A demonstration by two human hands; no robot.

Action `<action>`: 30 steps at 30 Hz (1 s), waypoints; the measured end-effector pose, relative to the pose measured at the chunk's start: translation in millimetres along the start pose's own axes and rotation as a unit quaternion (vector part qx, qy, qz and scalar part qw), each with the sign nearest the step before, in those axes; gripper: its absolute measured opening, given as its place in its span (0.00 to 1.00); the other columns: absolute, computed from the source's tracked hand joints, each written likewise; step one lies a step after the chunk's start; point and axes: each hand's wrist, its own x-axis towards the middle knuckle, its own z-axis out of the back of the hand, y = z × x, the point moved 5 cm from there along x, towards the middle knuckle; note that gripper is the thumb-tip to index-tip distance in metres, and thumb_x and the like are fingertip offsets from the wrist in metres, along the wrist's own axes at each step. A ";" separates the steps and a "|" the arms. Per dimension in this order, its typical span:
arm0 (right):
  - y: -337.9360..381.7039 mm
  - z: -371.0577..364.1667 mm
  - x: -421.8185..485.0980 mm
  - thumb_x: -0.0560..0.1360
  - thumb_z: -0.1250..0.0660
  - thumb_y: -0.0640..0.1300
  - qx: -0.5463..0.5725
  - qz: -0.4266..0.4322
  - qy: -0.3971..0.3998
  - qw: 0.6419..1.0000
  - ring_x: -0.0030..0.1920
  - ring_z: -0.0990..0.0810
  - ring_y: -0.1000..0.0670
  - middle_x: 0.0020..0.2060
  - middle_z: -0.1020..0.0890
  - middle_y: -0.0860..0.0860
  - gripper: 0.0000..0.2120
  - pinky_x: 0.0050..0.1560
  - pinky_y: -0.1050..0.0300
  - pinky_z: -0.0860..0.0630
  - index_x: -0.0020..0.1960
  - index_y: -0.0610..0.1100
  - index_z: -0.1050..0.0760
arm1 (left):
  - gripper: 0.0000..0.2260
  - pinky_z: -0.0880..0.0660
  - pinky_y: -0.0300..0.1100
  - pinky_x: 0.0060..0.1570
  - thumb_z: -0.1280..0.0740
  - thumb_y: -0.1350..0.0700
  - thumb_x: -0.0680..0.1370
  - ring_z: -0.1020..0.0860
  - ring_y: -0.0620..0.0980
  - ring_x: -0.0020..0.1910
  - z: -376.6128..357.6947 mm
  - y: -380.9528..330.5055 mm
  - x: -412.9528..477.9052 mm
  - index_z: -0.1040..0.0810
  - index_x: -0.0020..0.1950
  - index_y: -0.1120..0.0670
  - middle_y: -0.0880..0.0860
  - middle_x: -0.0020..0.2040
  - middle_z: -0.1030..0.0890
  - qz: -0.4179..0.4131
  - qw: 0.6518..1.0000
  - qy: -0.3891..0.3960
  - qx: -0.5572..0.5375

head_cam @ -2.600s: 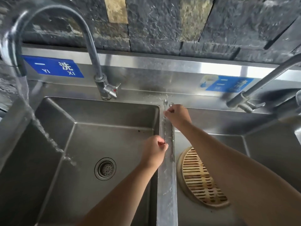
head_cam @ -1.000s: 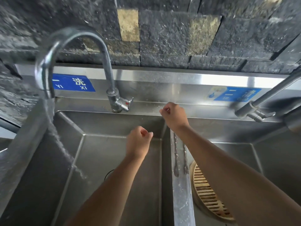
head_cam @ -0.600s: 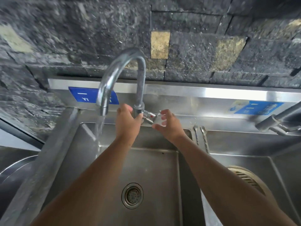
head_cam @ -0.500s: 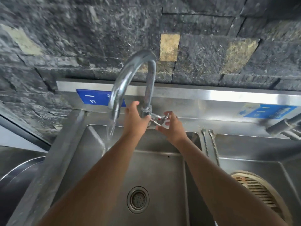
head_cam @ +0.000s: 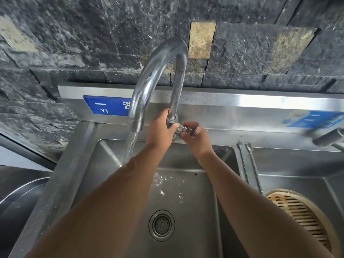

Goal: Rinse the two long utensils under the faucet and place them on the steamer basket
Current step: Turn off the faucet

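Observation:
A curved steel faucet [head_cam: 158, 71] stands behind the left sink basin [head_cam: 182, 211], and water pours from its spout onto my left forearm. My left hand [head_cam: 160, 131] grips the base of the faucet pipe. My right hand [head_cam: 195, 138] pinches the faucet's handle [head_cam: 193, 129]. Two long metal utensils [head_cam: 249, 166] lie side by side on the ridge between the two basins, touched by neither hand. The bamboo steamer basket [head_cam: 305, 220] sits in the right basin, partly behind my right forearm.
The drain [head_cam: 161, 225] is at the middle of the left basin. A second faucet [head_cam: 329, 138] pokes in at the right edge. Blue labels [head_cam: 108, 107] are stuck on the steel backsplash under a dark stone wall. A round metal vessel [head_cam: 16, 200] shows at the lower left.
Both hands left the utensils on the divider and moved to the faucet. The spout has swung from far left toward the basin's middle, and the stream now hits my left forearm.

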 end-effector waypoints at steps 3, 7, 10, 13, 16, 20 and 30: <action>5.1 -2.9 0.2 0.76 0.32 0.37 -0.038 -0.001 0.001 0.999 0.42 0.23 0.53 0.42 0.22 0.55 0.12 0.46 0.57 0.25 0.57 0.47 0.27 | 0.12 0.35 0.21 0.33 0.25 0.57 0.71 0.26 0.26 0.38 0.2 -0.4 2.3 0.27 0.46 0.48 0.38 0.34 0.26 0.000 1.000 0.000 0.006; 13.2 -5.2 9.9 0.77 0.33 0.39 -0.129 0.000 0.006 0.992 0.47 0.23 0.49 0.49 0.21 0.47 0.11 0.46 0.58 0.30 0.59 0.40 0.29 | 0.12 0.35 0.20 0.33 0.24 0.59 0.71 0.26 0.38 0.32 -1.4 -1.7 2.5 0.25 0.48 0.52 0.39 0.35 0.27 -0.006 1.000 -0.004 0.019; 14.7 -5.8 11.2 0.78 0.33 0.39 -0.138 -0.005 0.010 0.990 0.47 0.24 0.49 0.50 0.21 0.46 0.10 0.46 0.59 0.32 0.57 0.42 0.30 | 0.13 0.36 0.20 0.34 0.23 0.59 0.71 0.29 0.32 0.32 -1.6 -1.5 3.4 0.24 0.50 0.55 0.37 0.36 0.29 -0.011 0.999 -0.006 0.030; 13.0 -5.1 9.6 0.78 0.33 0.39 -0.142 -0.006 0.005 0.990 0.48 0.23 0.47 0.52 0.21 0.44 0.10 0.47 0.56 0.28 0.57 0.42 0.31 | 0.13 0.35 0.20 0.34 0.23 0.60 0.71 0.29 0.30 0.33 -3.0 -1.0 3.0 0.24 0.50 0.55 0.39 0.37 0.28 -0.019 0.999 -0.007 0.035; 13.7 -5.7 9.5 0.78 0.33 0.39 -0.149 -0.006 -0.001 0.989 0.50 0.22 0.46 0.53 0.21 0.43 0.10 0.48 0.55 0.27 0.58 0.41 0.30 | 0.14 0.35 0.26 0.36 0.23 0.59 0.71 0.28 0.39 0.33 -3.2 -1.4 2.9 0.24 0.51 0.56 0.44 0.40 0.24 -0.024 0.999 -0.010 0.039; 13.5 -5.7 9.0 0.78 0.34 0.40 -0.157 -0.005 0.001 0.988 0.51 0.21 0.45 0.53 0.21 0.44 0.11 0.47 0.56 0.28 0.58 0.41 0.30 | 0.14 0.33 0.25 0.36 0.23 0.60 0.71 0.26 0.43 0.35 -3.6 -3.2 1.3 0.24 0.52 0.57 0.45 0.41 0.23 -0.032 0.999 -0.010 0.026; 16.5 -4.3 5.6 0.77 0.33 0.41 -0.159 -0.013 -0.010 0.987 0.50 0.21 0.44 0.52 0.20 0.44 0.10 0.52 0.48 0.23 0.55 0.43 0.31 | 0.15 0.23 0.48 0.41 0.24 0.58 0.73 0.20 0.53 0.41 -3.6 -7.5 -0.3 0.28 0.52 0.58 0.53 0.45 0.17 -0.003 0.999 -0.008 0.034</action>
